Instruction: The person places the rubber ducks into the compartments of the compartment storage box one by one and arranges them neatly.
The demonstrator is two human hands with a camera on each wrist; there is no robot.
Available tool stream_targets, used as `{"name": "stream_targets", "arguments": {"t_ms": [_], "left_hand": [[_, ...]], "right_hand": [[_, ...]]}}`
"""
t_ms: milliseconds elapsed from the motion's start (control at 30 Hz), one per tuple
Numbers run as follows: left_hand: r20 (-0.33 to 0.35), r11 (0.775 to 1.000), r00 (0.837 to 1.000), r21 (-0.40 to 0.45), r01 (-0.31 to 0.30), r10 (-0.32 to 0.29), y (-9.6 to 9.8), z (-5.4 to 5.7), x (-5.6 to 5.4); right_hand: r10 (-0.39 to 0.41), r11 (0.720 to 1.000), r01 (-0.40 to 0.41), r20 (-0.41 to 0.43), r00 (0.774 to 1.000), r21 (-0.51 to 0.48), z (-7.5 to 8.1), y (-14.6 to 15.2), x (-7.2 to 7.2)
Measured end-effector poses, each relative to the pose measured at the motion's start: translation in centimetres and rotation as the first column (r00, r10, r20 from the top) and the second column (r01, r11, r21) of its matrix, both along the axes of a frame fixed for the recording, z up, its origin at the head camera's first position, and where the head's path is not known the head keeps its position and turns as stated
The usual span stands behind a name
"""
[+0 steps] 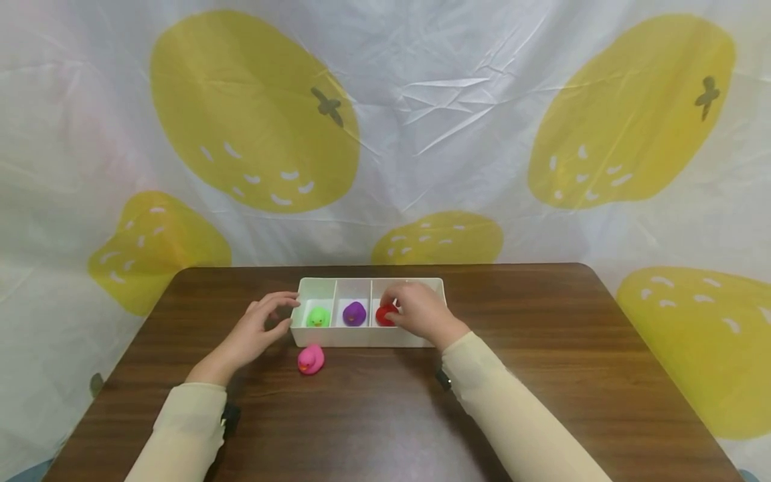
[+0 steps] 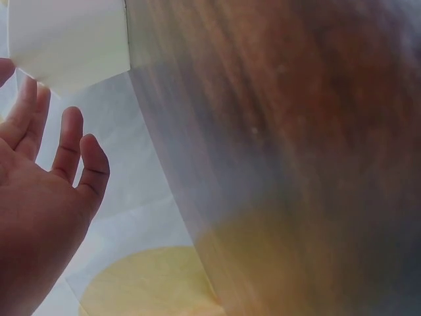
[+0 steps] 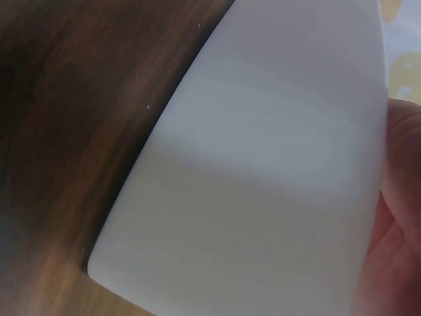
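Observation:
A white tray [image 1: 361, 337] with three compartments stands on the table. My right hand [image 1: 424, 313] reaches into its right compartment and pinches a small red toy [image 1: 384, 316], which the fingers partly cover. Fingertips of my left hand [image 1: 255, 331] touch the tray's left end, with the fingers loosely extended; the left wrist view shows them at the white wall [image 2: 75, 43]. A green rubber duck [image 1: 318, 318] sits in the left compartment and a purple rubber duck [image 1: 354, 314] in the middle one. On the table in front of the tray's left part is a pink rubber duck [image 1: 310, 360].
The brown wooden table [image 1: 373, 422] has rounded back corners. Behind it hangs a white cloth [image 1: 446, 154] printed with large yellow fruit. In the right wrist view the tray's outer wall [image 3: 250, 184] fills most of the picture and hides the right fingertips.

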State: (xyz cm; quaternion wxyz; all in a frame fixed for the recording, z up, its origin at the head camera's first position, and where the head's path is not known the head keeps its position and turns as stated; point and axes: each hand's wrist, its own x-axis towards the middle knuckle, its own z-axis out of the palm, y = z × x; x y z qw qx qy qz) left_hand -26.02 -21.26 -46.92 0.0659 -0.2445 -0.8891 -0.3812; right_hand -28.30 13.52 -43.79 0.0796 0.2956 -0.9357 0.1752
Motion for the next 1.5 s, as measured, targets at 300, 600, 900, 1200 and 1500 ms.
{"name": "stream_targets", "arguments": {"t_ms": [300, 600, 900, 1200, 1500], "left_hand": [[0.008, 1.000, 1.000, 0.010, 0.000, 0.000, 0.3, 0.1, -0.1], [0.006, 1.000, 1.000, 0.001, -0.005, 0.005, 0.2, 0.2, 0.1], [0.001, 1.000, 1.000, 0.005, -0.002, 0.002, 0.0, 0.2, 0.1], [0.007, 1.000, 1.000, 0.003, -0.007, 0.007, 0.2, 0.2, 0.2], [0.020, 1.000, 1.000, -0.001, -0.007, 0.007, 0.4, 0.3, 0.0]], "right_hand": [[-0.015, 1.000, 0.015, 0.013, 1.000, 0.007, 0.1, 0.2, -0.3], [-0.016, 1.000, 0.016, 0.046, 0.999, 0.018, 0.3, -0.1, -0.3], [-0.005, 1.000, 0.005, 0.008, 1.000, -0.009, 0.2, -0.2, -0.1], [-0.033, 0.997, 0.028, -0.064, 0.997, -0.078, 0.5, 0.4, 0.9], [-0.040, 0.993, 0.033, -0.058, 0.998, -0.116, 1.5, 0.5, 1.9]]}}
